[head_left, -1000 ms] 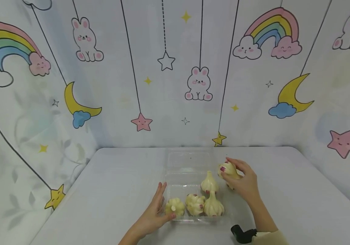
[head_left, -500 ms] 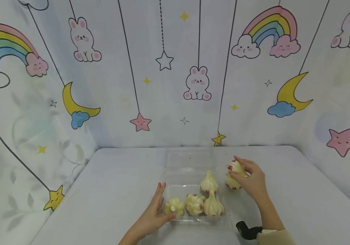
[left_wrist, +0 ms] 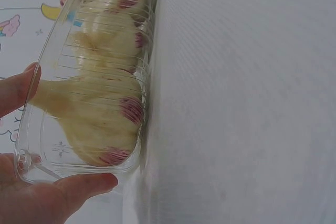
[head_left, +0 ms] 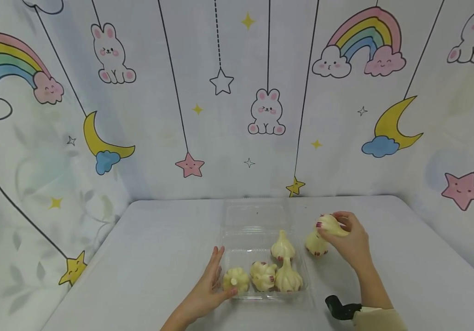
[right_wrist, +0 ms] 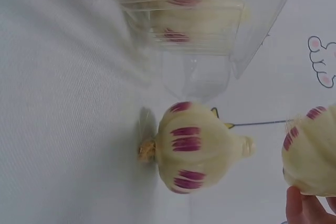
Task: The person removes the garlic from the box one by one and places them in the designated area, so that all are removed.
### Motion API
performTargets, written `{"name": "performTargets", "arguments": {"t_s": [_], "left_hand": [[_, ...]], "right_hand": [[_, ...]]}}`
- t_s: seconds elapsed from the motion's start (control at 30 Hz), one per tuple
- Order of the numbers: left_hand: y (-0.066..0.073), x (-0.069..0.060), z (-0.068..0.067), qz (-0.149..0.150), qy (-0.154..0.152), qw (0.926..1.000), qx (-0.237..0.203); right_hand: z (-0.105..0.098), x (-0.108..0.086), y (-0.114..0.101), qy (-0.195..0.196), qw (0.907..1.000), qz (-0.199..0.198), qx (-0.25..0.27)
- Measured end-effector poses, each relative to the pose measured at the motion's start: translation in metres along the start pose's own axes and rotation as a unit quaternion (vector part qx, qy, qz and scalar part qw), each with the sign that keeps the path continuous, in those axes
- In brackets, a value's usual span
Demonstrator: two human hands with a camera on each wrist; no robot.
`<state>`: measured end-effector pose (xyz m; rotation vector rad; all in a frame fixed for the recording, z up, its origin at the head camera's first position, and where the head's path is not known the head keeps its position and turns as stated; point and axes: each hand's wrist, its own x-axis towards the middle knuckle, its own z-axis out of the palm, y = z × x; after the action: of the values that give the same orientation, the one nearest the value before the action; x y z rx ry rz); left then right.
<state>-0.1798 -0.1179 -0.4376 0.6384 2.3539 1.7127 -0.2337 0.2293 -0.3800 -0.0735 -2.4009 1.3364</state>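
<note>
My right hand (head_left: 350,239) holds a cream garlic bulb (head_left: 331,225) with purple streaks, tilted with its stem toward the palm. Behind and below it, another garlic bulb (head_left: 315,243) stands on the table, right of a clear plastic container (head_left: 257,298). In the right wrist view the standing bulb (right_wrist: 194,148) is apart from the held bulb (right_wrist: 315,153). My left hand (head_left: 205,289) grips the container's near left corner, thumb at the front rim and fingers along the left side. Inside the container lie several garlic bulbs (head_left: 263,276), seen through its ribbed wall (left_wrist: 105,77) in the left wrist view.
The container's clear lid (head_left: 255,216) lies folded back on the white table (head_left: 162,239). A black object (head_left: 340,309) sits by my right sleeve (head_left: 379,318). A cartoon-printed cloth (head_left: 150,115) hangs behind and at both sides.
My right hand has moved to the right with its garlic bulb, away from the container, uncovering more of the standing bulb. The left hand keeps its place on the container.
</note>
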Motion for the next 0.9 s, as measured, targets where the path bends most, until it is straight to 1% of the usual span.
{"name": "performTargets", "arguments": {"t_s": [0.2,0.4,0.5,0.73,0.9], "left_hand": [[0.001,-0.001,0.0,-0.002,-0.001,1.0,-0.001],[0.001,-0.001,0.0,-0.004,-0.001,1.0,-0.001],[0.001,-0.001,0.0,-0.004,-0.001,1.0,0.0],[0.002,-0.001,0.0,-0.005,-0.001,1.0,-0.001],[0.002,-0.001,0.0,-0.006,-0.001,1.0,0.001]], "right_hand": [[-0.007,0.003,0.007,0.014,0.9997,0.014,-0.016],[-0.012,0.006,0.016,0.027,0.998,0.039,-0.042],[-0.013,0.007,0.019,0.026,0.9973,0.045,-0.052],[-0.014,0.007,0.027,0.027,0.9974,0.045,-0.05],[-0.014,0.008,0.033,0.021,0.9952,0.072,-0.062]]}}
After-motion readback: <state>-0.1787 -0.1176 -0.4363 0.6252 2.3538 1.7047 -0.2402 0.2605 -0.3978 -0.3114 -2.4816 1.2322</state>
